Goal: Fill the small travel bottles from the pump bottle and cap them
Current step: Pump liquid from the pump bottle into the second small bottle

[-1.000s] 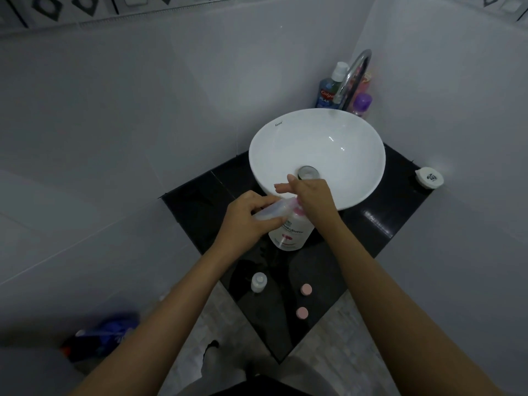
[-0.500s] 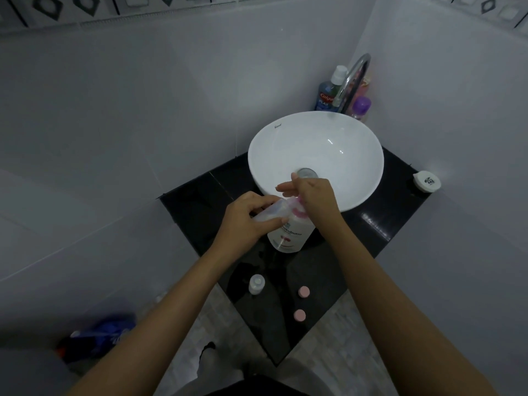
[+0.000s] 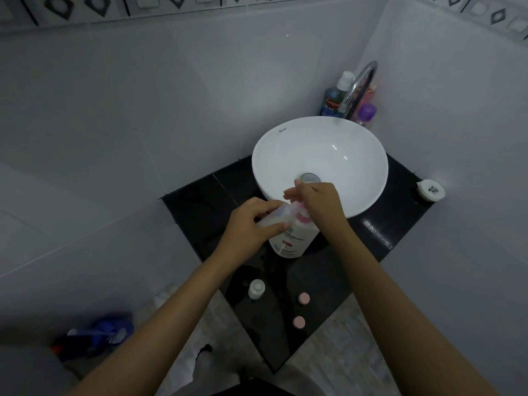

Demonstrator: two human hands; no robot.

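While the left hand (image 3: 251, 224) wraps its fingers around a small clear travel bottle (image 3: 275, 217), holding it tilted with its mouth toward the pump, the right hand (image 3: 320, 201) rests on top of the pump bottle (image 3: 294, 238), palm down over the pink pump head (image 3: 387, 215) with the fingers loosely spread; whether it is pressing cannot be told. Both hands meet just above the white pump bottle, which stands upright on the black counter (image 3: 200, 212) directly below them and touches the front of the white basin (image 3: 320, 155). Just beyond the right hand's fingertips lies the basin's metal drain (image 3: 309, 177). Nearer the person, below the left wrist, a second travel bottle (image 3: 256, 289) stands upright and uncapped on the counter. Under the right forearm, 2 pink caps (image 3: 304, 298) lie on the counter, one closer to the counter's front corner than the other, well apart from the standing bottle. Far beyond the hands, a curved chrome tap (image 3: 358, 87) rises behind the basin with a blue mouthwash bottle (image 3: 333, 98) and a purple-capped bottle (image 3: 366, 114) beside it. Off to the right of the right hand, a small white round container (image 3: 430, 190) sits at the counter's edge.
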